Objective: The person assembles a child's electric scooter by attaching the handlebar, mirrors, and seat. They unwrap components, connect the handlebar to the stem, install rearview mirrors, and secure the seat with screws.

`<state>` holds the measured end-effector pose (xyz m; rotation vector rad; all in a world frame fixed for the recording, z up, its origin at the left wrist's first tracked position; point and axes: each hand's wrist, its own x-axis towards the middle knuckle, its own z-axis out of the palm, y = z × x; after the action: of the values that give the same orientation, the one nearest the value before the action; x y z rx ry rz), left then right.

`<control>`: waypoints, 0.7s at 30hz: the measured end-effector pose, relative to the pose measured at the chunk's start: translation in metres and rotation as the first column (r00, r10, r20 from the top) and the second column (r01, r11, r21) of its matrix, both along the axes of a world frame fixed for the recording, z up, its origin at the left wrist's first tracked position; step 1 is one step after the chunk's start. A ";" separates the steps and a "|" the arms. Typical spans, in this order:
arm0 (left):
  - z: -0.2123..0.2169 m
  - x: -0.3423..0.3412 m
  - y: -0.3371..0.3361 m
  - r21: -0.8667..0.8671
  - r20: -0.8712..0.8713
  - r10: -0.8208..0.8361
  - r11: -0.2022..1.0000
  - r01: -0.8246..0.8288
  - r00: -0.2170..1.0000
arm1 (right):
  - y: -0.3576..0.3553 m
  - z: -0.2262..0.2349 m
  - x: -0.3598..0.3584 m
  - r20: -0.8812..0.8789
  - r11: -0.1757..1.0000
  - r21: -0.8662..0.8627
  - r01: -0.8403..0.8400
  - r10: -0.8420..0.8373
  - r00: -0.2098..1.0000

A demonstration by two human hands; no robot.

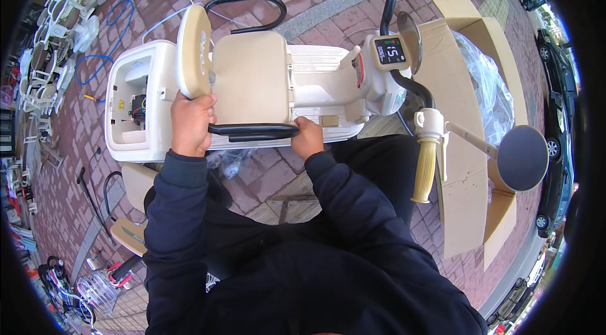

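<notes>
Along the near side of the white scooter (319,80), the black armrest (255,131) runs roughly level: left hand (193,123) has its grip curled round the rear end, by the backrest (192,47); right hand (307,138) has its grip clenched on the front end, nr the seat (249,76). Poss. trouble: uneven pull btwn hands could twist the armrest or strain its joint; fingers may get nipped if the backrest swings. Rear compartment (116,139) gapes w/ wiring (140,107) exposed, so a knock might snag leads. To the right, handlebar (413,87) & round mirror (522,158) jut out, limiting elbow room. Farther off: open cardboard box (456,177) w/ clear plastic (489,92), blue hose (130,0) on paving, parked cars (558,107) beyond.
</notes>
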<state>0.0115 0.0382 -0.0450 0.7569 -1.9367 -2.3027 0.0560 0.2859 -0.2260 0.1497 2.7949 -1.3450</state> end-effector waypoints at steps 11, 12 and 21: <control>-0.002 0.001 -0.002 0.035 0.027 -0.005 0.999 0.004 1.000 | 0.004 -0.003 -0.013 0.244 0.946 -0.275 0.175 -0.107 0.964; -0.002 0.000 -0.002 0.033 0.033 -0.013 0.999 0.012 0.999 | 0.004 -0.003 -0.013 0.324 0.928 -0.302 0.220 -0.118 0.939; 0.000 0.001 0.000 0.046 0.015 -0.006 0.999 0.005 1.000 | 0.007 0.004 -0.014 -0.003 0.998 -0.060 -0.030 0.030 1.000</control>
<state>0.0122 0.0386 -0.0450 0.7762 -1.9003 -2.3592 0.0419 0.2930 -0.2223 0.1049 2.7430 -1.4212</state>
